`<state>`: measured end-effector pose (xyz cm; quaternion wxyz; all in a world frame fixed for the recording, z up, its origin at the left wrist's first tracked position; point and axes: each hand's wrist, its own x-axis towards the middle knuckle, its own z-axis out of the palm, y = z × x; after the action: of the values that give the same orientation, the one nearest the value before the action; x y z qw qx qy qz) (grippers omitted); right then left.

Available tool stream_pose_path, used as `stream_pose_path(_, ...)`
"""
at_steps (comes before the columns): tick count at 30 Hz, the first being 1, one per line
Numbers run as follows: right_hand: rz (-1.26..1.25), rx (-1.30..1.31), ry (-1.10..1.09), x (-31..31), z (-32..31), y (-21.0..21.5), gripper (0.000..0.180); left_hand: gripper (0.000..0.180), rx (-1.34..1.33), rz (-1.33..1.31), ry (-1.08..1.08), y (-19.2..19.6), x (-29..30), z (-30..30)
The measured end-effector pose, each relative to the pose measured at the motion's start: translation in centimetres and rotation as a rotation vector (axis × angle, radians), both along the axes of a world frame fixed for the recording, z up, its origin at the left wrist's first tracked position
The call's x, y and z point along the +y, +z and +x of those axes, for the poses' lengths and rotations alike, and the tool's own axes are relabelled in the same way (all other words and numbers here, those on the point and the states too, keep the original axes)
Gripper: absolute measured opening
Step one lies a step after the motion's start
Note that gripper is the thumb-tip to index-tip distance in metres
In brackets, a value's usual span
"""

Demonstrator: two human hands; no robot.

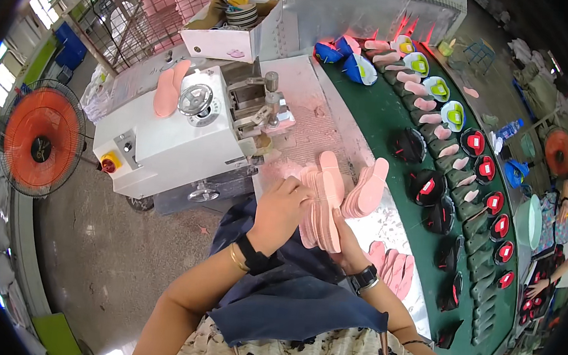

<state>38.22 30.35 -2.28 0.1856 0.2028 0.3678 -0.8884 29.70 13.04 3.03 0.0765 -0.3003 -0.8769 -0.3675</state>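
A thick stack of pink insoles (321, 224) stands in front of me, its layers slightly fanned. My right hand (350, 248) grips it along the lower right side, thumb up against the edge. On the left side, the bent fingers of my left hand (280, 214) close on the stack's edge; their tips are partly hidden. One insole (331, 174) at the top of the stack reaches farther out than the rest. Just right of it lies a second pile of insoles (371, 188) on the work table. More insoles (393, 269) lie near my right wrist.
A white machine (166, 145) with a handwheel and rollers stands at left, two insoles (168, 92) on top. Behind it sits an open box (231, 40). Along the right runs a green conveyor belt (394, 129) carrying shoe uppers (410, 145). An orange fan (41, 138) stands far left.
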Motion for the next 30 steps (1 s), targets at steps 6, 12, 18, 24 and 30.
stream_pose_path(6,0.085,-0.007,0.052,0.4,0.3,0.1,0.052,0.011,-0.002,-0.114,-0.079,0.6,0.4,-0.3)
stream_pose_path(12,0.018,-0.021,0.008,0.8,0.4,0.3,0.051,0.008,-0.312,0.164,-0.124,-0.2,0.4,-0.6)
stream_pose_path(18,0.282,0.150,0.004,1.8,-0.1,-0.1,0.058,0.008,-0.909,0.095,-0.335,-1.5,-3.0,-2.1)
stream_pose_path(24,0.727,0.331,0.193,2.2,-0.5,-0.8,0.073,0.017,-0.826,0.224,-0.408,2.2,-2.6,-4.6)
stream_pose_path(30,0.368,0.391,0.079,5.6,0.5,1.4,0.077,0.022,-0.179,0.279,-0.061,7.3,-2.3,-12.0)
